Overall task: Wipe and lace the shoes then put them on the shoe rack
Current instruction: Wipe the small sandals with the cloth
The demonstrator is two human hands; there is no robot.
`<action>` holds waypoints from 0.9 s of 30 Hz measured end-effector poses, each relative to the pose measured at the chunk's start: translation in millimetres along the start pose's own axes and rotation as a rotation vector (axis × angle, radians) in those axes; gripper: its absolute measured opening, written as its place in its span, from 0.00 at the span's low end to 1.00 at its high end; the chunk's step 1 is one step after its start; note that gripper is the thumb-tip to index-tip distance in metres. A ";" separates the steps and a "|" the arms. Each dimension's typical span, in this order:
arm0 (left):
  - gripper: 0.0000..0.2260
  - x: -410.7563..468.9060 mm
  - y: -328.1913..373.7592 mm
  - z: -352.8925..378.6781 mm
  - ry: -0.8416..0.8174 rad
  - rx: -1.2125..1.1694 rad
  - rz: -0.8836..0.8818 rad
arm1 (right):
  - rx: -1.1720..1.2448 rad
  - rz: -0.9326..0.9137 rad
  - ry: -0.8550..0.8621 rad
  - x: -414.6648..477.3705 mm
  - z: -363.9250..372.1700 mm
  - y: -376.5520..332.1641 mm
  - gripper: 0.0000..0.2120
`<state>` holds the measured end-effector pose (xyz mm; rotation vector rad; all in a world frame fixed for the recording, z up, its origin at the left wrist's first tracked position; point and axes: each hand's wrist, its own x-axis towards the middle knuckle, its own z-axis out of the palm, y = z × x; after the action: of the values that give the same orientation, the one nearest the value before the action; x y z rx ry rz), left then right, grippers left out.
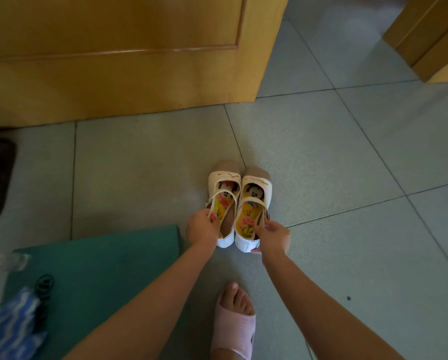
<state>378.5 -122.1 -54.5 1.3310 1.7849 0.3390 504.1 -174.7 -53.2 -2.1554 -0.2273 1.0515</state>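
Just right of the one green mat [93, 268], two white shoes, touching: left shoe [224, 183] pinched at its strap by the left hand [202, 229], right shoe [254, 187] pinched at its rim by the right hand [273, 237]. One pink slipper [234, 331] right of the mat's near end.

no words, brands or numbers can be read. the only print is cartoon mouse faces and flowers on the insoles [245, 221] of the white shoes [224, 178].
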 end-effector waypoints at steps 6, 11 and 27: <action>0.07 -11.4 25.1 -45.7 0.040 -0.119 0.062 | -0.001 -0.136 -0.050 -24.7 -7.1 -44.9 0.15; 0.06 -27.7 40.9 -109.0 0.097 -0.281 0.096 | -0.031 -0.270 -0.159 -68.6 -3.5 -101.7 0.12; 0.02 -128.0 -52.8 -226.3 0.296 -0.284 0.101 | -0.055 -0.408 -0.467 -215.8 38.1 -66.6 0.09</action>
<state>180.0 -195.7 105.5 1.2150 1.8274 0.8510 344.6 -200.9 109.1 -1.7709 -0.8813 1.2913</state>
